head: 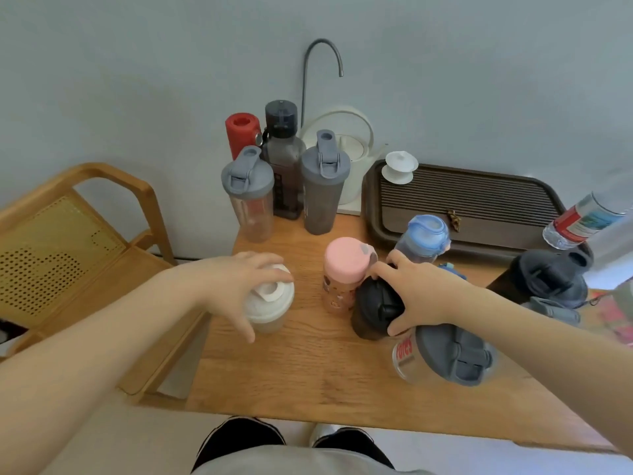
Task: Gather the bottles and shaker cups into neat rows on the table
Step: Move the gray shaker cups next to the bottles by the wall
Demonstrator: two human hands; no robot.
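My left hand (236,282) grips the lid of a white-lidded shaker cup (270,310) near the table's left edge. My right hand (421,293) is closed over the black lid of a dark shaker cup (371,310), which stands beside a pink-lidded bottle (342,275). A blue-lidded bottle (424,238) stands behind my right hand. At the back left stand a red bottle (241,132), a dark square bottle (282,159) and two grey-lidded shakers (248,197) (323,186). Under my right wrist is a clear shaker with a grey lid (445,358).
The wooden table (308,378) has a dark slatted tea tray (462,207) at the back right with a white lidded cup (400,168). A white kettle (346,145) stands behind. A black shaker (544,279) and a water bottle (582,221) are at the right. A wooden chair (68,255) is at the left.
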